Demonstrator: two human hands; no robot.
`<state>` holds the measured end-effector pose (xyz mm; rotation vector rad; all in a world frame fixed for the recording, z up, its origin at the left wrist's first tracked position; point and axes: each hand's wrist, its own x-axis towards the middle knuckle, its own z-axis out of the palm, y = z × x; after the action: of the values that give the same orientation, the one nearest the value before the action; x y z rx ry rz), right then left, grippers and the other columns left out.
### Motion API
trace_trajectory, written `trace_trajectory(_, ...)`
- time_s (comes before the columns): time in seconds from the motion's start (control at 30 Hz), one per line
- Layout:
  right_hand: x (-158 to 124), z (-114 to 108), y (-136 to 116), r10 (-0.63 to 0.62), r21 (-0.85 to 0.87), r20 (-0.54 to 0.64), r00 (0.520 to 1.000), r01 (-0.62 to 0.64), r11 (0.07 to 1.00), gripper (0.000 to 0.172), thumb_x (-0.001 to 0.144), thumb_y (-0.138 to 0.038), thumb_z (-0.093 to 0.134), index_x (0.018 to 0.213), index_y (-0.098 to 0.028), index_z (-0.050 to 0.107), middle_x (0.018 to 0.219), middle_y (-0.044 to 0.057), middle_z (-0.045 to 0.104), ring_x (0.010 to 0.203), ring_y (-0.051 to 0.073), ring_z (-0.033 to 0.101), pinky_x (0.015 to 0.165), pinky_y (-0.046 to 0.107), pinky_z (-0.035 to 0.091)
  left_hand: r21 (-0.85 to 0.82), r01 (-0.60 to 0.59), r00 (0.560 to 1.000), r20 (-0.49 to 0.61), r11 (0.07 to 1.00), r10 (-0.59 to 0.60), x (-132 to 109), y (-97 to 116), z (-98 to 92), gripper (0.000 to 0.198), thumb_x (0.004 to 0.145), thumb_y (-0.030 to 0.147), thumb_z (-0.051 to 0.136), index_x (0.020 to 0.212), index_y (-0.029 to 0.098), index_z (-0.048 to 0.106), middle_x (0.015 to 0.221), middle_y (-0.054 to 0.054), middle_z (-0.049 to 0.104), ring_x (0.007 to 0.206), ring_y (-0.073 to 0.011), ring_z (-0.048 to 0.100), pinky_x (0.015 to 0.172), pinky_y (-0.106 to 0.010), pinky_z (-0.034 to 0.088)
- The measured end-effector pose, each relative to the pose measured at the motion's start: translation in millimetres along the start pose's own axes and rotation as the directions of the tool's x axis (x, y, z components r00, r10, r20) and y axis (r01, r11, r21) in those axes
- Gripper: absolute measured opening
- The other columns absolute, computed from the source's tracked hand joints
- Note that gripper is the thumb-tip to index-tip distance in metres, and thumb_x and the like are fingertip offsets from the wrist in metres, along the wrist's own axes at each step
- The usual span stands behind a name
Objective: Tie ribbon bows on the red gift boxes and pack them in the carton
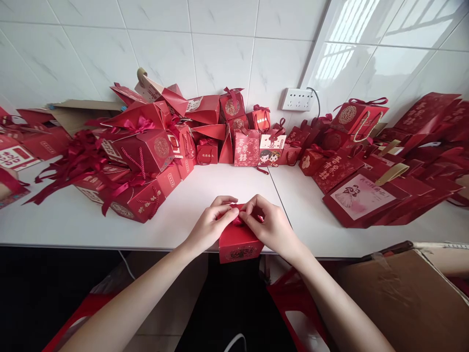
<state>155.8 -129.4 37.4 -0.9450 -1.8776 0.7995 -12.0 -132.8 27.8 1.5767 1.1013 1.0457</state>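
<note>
A small red gift box (241, 243) sits at the front edge of the white table, its printed side facing me and jutting slightly past the edge. On its top is a red ribbon (238, 221), mostly covered by my fingers. My left hand (214, 221) comes from the left, thumb and fingers pinched on the ribbon. From the right, my right hand (269, 226) pinches the ribbon too, thumb and forefinger meeting beside the left thumb. The exact shape of the ribbon between the fingertips is hidden.
Stacked red gift boxes (141, 151) with loose ribbons (69, 168) stand at left. More boxes (246, 149) line the tiled wall below a power strip (298, 99). Red gift bags (362, 195) lean at right. An open cardboard box (403, 293) stands at lower right. Another person's hand (5, 183) shows far left.
</note>
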Motion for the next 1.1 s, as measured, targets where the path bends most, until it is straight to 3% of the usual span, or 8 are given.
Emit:
trace_trajectory(0.13, -5.7, -2.1, -1.8, -0.191, -0.206, -0.08, 0.978, 0.171, 0.963, 0.006, 0.086, -0.014, 0.052, 0.086, -0.02, 0.053, 0.093, 0.004, 0.06, 0.086, 0.016, 0.061, 0.076, 0.029, 0.05, -0.116, 0.024, 0.999, -0.03, 0.993, -0.027, 0.5, -1.9, 1.0, 0.033, 0.086, 0.039, 0.05, 0.068, 0.017, 0.066, 0.123, -0.006, 0.051, 0.124, -0.0245, 0.043, 0.099, -0.03, 0.038)
trace_trajectory(0.23, -12.4, -4.6, -6.0, -0.334, -0.39, -0.044, 0.942, 0.291, 0.874, 0.006, 0.089, -0.021, 0.054, 0.091, -0.02, 0.059, 0.11, 0.01, 0.054, 0.101, 0.02, 0.056, 0.083, 0.035, 0.049, -0.182, 0.041, 0.999, -0.022, 0.982, -0.046, 0.7, -2.4, 0.9, 0.031, 0.086, 0.04, 0.051, 0.074, 0.018, 0.069, 0.127, -0.006, 0.05, 0.123, -0.0244, 0.045, 0.096, -0.03, 0.04)
trace_trajectory(0.37, -14.8, -4.9, -9.0, -0.387, -0.552, 0.01, 0.922, 0.328, 0.767, 0.008, 0.089, -0.02, 0.055, 0.091, -0.019, 0.063, 0.109, 0.01, 0.055, 0.094, 0.021, 0.054, 0.081, 0.037, 0.047, -0.218, 0.052, 0.998, -0.015, 0.974, -0.056, 1.2, -1.9, -0.3, 0.032, 0.087, 0.041, 0.052, 0.073, 0.017, 0.069, 0.132, -0.005, 0.05, 0.122, -0.0247, 0.047, 0.093, -0.029, 0.042)
trace_trajectory(0.53, -9.0, -4.5, -5.7, -0.455, -0.606, 0.022, 0.89, 0.374, 0.702, 0.012, 0.091, -0.014, 0.051, 0.086, -0.016, 0.062, 0.095, 0.008, 0.059, 0.083, 0.017, 0.053, 0.075, 0.033, 0.044, -0.201, 0.049, 0.999, 0.011, 0.978, -0.048, 1.1, -1.3, -2.8, 0.035, 0.087, 0.043, 0.05, 0.076, 0.015, 0.069, 0.135, -0.007, 0.049, 0.117, -0.0251, 0.051, 0.09, -0.03, 0.044)
trace_trajectory(0.73, -13.0, -18.2, -4.7, -0.399, -0.614, 0.05, 0.916, 0.343, 0.711, 0.014, 0.092, -0.013, 0.049, 0.087, -0.018, 0.061, 0.095, 0.007, 0.056, 0.083, 0.017, 0.052, 0.076, 0.033, 0.042, 0.162, -0.054, 0.99, -0.12, 0.985, 0.074, -4.2, 2.4, -13.0, 0.039, 0.088, 0.042, 0.047, 0.064, 0.016, 0.063, 0.119, -0.009, 0.056, 0.109, -0.0235, 0.054, 0.089, -0.032, 0.044)
trace_trajectory(0.87, -18.2, -26.7, -5.6, -0.328, -0.599, 0.097, 0.94, 0.318, 0.735, 0.016, 0.093, -0.012, 0.044, 0.088, -0.02, 0.058, 0.096, 0.007, 0.053, 0.084, 0.017, 0.053, 0.078, 0.032, 0.044, 0.4, -0.122, 0.964, -0.17, 0.908, 0.205, -16.4, 7.6, -15.4, 0.029, 0.087, 0.038, 0.048, 0.068, 0.018, 0.059, 0.085, -0.004, 0.055, 0.076, -0.0155, 0.057, 0.067, -0.027, 0.046)
trace_trajectory(0.97, -20.6, -25.1, -4.0, -0.262, -0.555, 0.078, 0.962, 0.261, 0.79, 0.018, 0.093, -0.01, 0.041, 0.09, -0.019, 0.056, 0.091, 0.006, 0.052, 0.079, 0.015, 0.053, 0.073, 0.029, 0.046, 0.457, -0.136, 0.953, -0.182, 0.879, 0.242, -26.4, 9.3, -9.5, 0.025, 0.089, 0.034, 0.046, 0.073, 0.019, 0.057, 0.078, -0.001, 0.052, 0.062, -0.0111, 0.051, 0.057, -0.025, 0.044)
trace_trajectory(1.1, -21.2, -18.8, -3.3, -0.219, -0.49, 0.061, 0.974, 0.22, 0.844, 0.016, 0.095, -0.014, 0.039, 0.089, -0.019, 0.053, 0.086, 0.004, 0.052, 0.072, 0.013, 0.054, 0.066, 0.025, 0.048, 0.397, -0.091, 0.961, -0.205, 0.913, 0.185, -31.0, 8.8, 2.7, 0.018, 0.089, 0.032, 0.044, 0.08, 0.02, 0.054, 0.087, -0.003, 0.055, 0.079, -0.0139, 0.059, 0.065, -0.024, 0.051)
